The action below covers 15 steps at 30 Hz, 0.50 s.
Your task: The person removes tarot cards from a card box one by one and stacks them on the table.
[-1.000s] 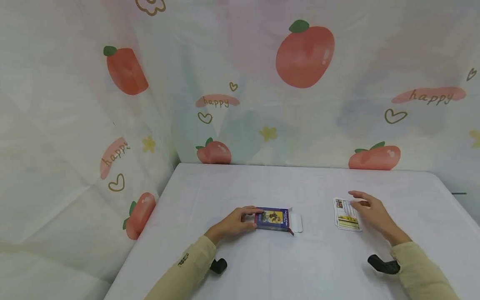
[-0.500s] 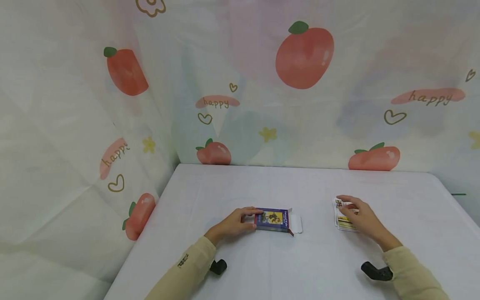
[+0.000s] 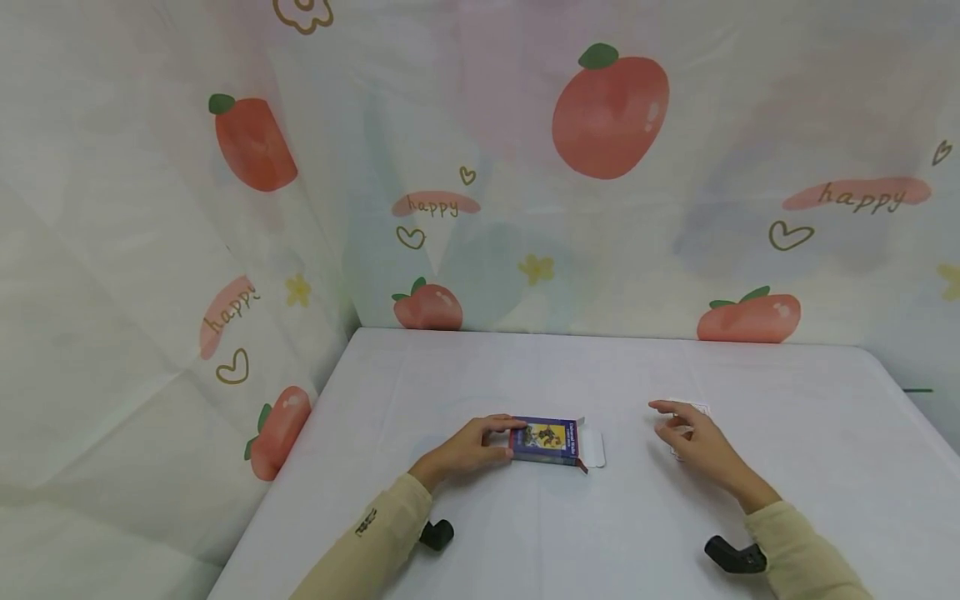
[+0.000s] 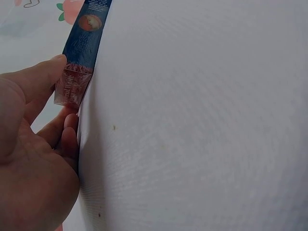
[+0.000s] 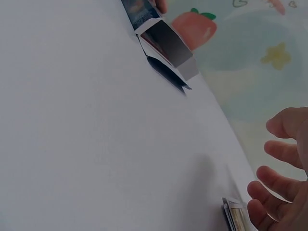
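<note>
A blue card box with a yellow picture lies on the white table, its flap standing out at the right end. My left hand holds the box by its left end; the left wrist view shows the thumb on the box and fingers curled beside its reddish end. In the right wrist view the box's mouth gapes, its inside dark. My right hand hovers over a small stack of cards, covering most of it. Between its loosely bent fingers there is nothing, and the cards sit below them.
A white cloth covers the table. Behind it hangs a curtain printed with fruit and "happy". Black curved pieces stick out beside both sleeves.
My right hand has moved left and slightly toward me, from the right side of the cards to over them, hiding most of the stack. The left hand and box have stayed still.
</note>
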Available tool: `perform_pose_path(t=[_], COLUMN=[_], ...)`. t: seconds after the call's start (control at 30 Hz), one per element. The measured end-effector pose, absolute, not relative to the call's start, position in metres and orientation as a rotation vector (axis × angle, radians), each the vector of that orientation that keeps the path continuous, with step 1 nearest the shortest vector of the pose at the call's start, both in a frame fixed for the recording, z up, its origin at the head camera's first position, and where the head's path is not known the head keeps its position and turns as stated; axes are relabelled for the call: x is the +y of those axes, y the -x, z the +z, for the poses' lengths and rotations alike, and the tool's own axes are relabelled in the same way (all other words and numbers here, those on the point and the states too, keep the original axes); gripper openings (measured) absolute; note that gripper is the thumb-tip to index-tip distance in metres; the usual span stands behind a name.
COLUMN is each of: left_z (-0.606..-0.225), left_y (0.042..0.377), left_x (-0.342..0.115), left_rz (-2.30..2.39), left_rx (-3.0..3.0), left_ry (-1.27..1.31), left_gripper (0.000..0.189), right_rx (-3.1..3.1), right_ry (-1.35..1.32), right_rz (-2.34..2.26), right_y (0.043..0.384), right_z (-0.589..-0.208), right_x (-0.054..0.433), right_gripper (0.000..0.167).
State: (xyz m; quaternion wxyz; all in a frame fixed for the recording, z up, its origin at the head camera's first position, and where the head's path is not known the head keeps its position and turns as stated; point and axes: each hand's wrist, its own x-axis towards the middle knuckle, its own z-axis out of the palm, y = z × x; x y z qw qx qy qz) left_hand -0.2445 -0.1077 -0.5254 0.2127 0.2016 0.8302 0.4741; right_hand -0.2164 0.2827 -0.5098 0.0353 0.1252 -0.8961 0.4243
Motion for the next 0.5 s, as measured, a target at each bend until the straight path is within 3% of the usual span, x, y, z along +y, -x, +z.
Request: perform_pose_path(t=[0.5], left_z=[-0.527], left_y=[0.245], left_x=[-0.108], left_rz=[1.32], left_rx=[2.308], left_ry=[-0.579], left_gripper=[0.047], right_rx=[-2.773], right_ry=[-0.43], right_rz=[1.26], right_y=[0.206], right_z=[-0.512], right_x=[0.253], right_gripper=[0.038])
